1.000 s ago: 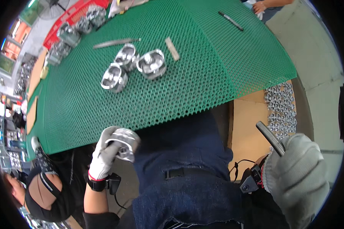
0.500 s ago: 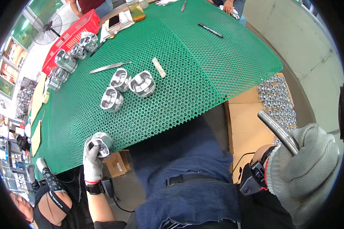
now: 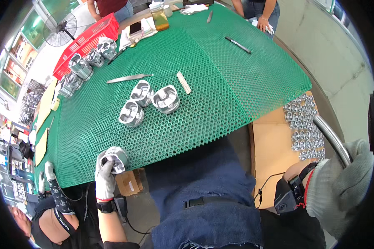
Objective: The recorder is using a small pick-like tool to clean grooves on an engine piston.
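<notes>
My gloved left hand (image 3: pixel 105 180) grips a shiny metal piston (image 3: pixel 119 159) at the near left edge of the green mat, thumb inside its hollow side. Away from the table at far right, my gloved right hand (image 3: pixel 343 186) is closed around a smooth metal rod (image 3: pixel 330 135), whose free end points up and left. Three pistons stand close together on the mat, hollow ends up: a back one (image 3: pixel 142 93), a right one (image 3: pixel 166 99) and a near one (image 3: pixel 131 113). Behind them lie a slim metal file-like tool (image 3: pixel 129 78) and a pale strip (image 3: pixel 183 83).
The green holed mat (image 3: pixel 212 103) covers the table. Along its left lie more pistons (image 3: pixel 81 66) beside a red crate (image 3: pixel 87 37). A marker (image 3: pixel 238 45) and a jar (image 3: pixel 158 17) lie farther back. Right of the table, cardboard (image 3: pixel 274 141) bears rows of pistons. A co-worker's gloved hands (image 3: pixel 50 171) are at left.
The view has shifted, so the table's things appear a little farther right and lower. My right hand with the rod sits farther right. The left hand keeps hold of its piston.
</notes>
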### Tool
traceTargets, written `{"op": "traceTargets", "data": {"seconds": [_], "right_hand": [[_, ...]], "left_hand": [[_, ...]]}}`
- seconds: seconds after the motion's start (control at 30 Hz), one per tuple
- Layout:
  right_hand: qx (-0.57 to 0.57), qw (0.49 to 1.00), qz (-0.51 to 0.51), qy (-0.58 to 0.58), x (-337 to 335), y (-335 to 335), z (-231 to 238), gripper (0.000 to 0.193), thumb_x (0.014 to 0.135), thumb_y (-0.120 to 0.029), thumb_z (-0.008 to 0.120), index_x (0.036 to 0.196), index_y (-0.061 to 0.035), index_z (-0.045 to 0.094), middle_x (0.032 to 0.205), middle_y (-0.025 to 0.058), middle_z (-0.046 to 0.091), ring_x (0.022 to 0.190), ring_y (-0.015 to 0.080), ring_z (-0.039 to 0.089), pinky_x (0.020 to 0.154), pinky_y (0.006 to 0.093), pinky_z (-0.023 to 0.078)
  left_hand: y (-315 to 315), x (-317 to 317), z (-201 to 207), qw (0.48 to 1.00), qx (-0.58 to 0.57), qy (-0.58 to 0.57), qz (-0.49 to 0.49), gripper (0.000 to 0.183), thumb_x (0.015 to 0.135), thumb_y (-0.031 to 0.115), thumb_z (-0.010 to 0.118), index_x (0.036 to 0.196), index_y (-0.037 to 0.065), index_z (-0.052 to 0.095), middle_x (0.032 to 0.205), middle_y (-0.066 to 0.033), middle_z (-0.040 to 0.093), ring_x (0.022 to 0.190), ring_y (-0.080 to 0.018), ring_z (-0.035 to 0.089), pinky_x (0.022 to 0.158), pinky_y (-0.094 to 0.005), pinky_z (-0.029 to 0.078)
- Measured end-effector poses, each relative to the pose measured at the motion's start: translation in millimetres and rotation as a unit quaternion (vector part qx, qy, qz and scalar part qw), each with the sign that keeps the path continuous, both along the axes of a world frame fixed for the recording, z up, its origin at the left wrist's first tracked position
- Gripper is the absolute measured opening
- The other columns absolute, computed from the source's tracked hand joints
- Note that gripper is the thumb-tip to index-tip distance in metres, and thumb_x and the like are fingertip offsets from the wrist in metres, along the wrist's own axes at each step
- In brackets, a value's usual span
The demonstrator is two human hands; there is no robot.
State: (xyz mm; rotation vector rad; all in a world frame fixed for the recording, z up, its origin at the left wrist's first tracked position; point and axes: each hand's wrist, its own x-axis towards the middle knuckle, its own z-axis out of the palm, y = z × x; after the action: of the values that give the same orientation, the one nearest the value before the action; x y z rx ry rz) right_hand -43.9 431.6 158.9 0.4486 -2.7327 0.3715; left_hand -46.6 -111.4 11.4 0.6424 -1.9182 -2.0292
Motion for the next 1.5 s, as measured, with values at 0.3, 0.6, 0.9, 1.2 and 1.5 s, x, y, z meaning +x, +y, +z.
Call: {"op": "traceTargets", "data": {"seconds": [0.3, 0.6, 0.9, 1.2, 1.5], "right_hand": [[0.144, 0.961, -0.198, 0.128, -50.8, -137.2, 49.7, 0.019, 0.082, -0.004, 0.066, 0.075, -0.0078, 0.049, 0.069, 0.0061, 0.050, 0.052, 0.0246, 0.050, 0.051, 0.0329, 0.042], [-0.337, 0.877, 0.318, -0.131, -112.4, -125.5, -24.9, 0.040, 0.091, -0.017, 0.052, 0.129, -0.0075, 0.059, 0.099, 0.0082, 0.068, 0.080, 0.0185, 0.066, 0.070, 0.0324, 0.052], [-0.398, 0.718, 0.168, -0.545, -129.9, -163.2, -119.1, 0.046, 0.096, -0.020, 0.047, 0.140, -0.0069, 0.047, 0.082, -0.0003, 0.054, 0.065, 0.0076, 0.047, 0.061, 0.0219, 0.045], [-0.618, 0.562, 0.145, -0.530, -167.0, -176.1, -139.3, 0.042, 0.096, -0.020, 0.049, 0.135, -0.0056, 0.041, 0.082, 0.0027, 0.057, 0.050, 0.0046, 0.041, 0.040, 0.0173, 0.031], [-0.542, 0.693, 0.141, -0.455, -181.4, -189.6, -155.3, 0.047, 0.094, -0.025, 0.048, 0.138, -0.0069, 0.046, 0.080, -0.0024, 0.055, 0.055, 0.0021, 0.041, 0.045, 0.0175, 0.034]], "left_hand": [[-10.7, -2.1, -9.9, 0.999, -0.015, 0.032, 0.022, 0.045, 0.089, 0.014, 0.060, 0.129, -0.003, 0.050, 0.121, -0.0107, 0.060, 0.108, -0.0196, 0.058, 0.097, -0.0332, 0.046], [-117.3, 5.9, -24.4, 0.989, -0.025, 0.077, 0.125, 0.041, 0.093, 0.020, 0.055, 0.133, 0.011, 0.049, 0.116, -0.0067, 0.058, 0.098, -0.0179, 0.060, 0.076, -0.0313, 0.055], [-297.8, 26.9, -84.3, 0.927, -0.183, 0.037, 0.325, 0.057, 0.097, 0.038, 0.054, 0.137, 0.000, 0.046, 0.121, -0.0135, 0.060, 0.100, -0.0232, 0.062, 0.085, -0.0350, 0.052], [-111.3, -1.9, -47.7, 0.801, -0.558, 0.138, 0.165, 0.050, 0.092, 0.003, 0.056, 0.140, 0.004, 0.042, 0.146, -0.0188, 0.040, 0.133, -0.0330, 0.043, 0.107, -0.0434, 0.040], [8.8, -27.1, -62.4, 0.833, -0.525, 0.160, 0.063, 0.039, 0.077, -0.004, 0.059, 0.116, -0.002, 0.058, 0.120, -0.0203, 0.060, 0.108, -0.0349, 0.060, 0.091, -0.0402, 0.050]]}}
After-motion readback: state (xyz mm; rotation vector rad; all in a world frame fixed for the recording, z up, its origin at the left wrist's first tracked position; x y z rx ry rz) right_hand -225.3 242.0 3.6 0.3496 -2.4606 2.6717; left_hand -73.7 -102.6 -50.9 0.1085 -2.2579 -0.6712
